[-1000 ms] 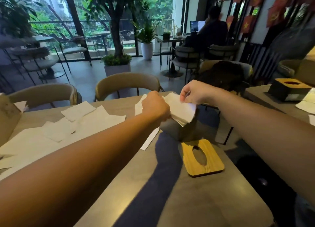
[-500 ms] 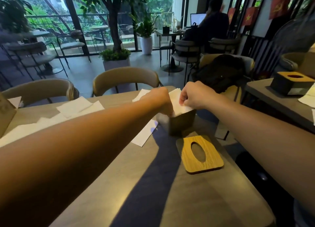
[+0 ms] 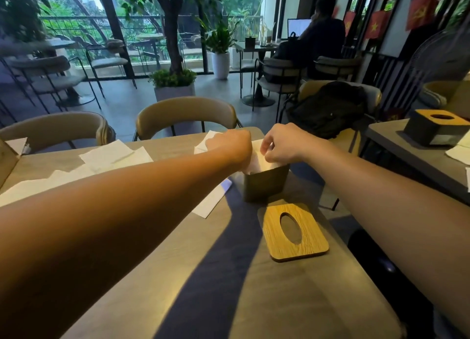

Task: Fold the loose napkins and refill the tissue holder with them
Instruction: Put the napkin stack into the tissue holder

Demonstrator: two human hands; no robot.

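Nearest to me on the table point(image 3: 279, 300), the wooden lid point(image 3: 296, 233) lies flat with its oval slot upward, well short of the fingers and apart from the box it belongs to. Just beyond it, directly beneath both sets of fingers, stands the tissue holder point(image 3: 265, 183), a dark, open-topped box. The folded napkins point(image 3: 256, 160) sit upright in its mouth, their upper part proud of the rim. My right hand point(image 3: 282, 143) pinches the stack's top edge between thumb and curled fingers. My left hand point(image 3: 230, 145) is curled against the stack's left side, back toward me, so its fingertips are hidden and I only judge that they grip the paper. Step in hand, as I read it: seating a folded batch in the holder. The next move calls for pressing the stack down evenly until it clears the rim, releasing both hands, then reaching back toward me for the lid and setting it on the box. A napkin strip point(image 3: 212, 201) lies on the table below and left of the left fingers, beside the holder. Farther left of the fingers, the loose napkins point(image 3: 112, 155) lie spread and unfolded, so I judge the refill only part-done. Beyond the fingers stands a chair point(image 3: 185, 115). Far to their right, on another table, a second holder point(image 3: 435, 129) has its lid fitted.
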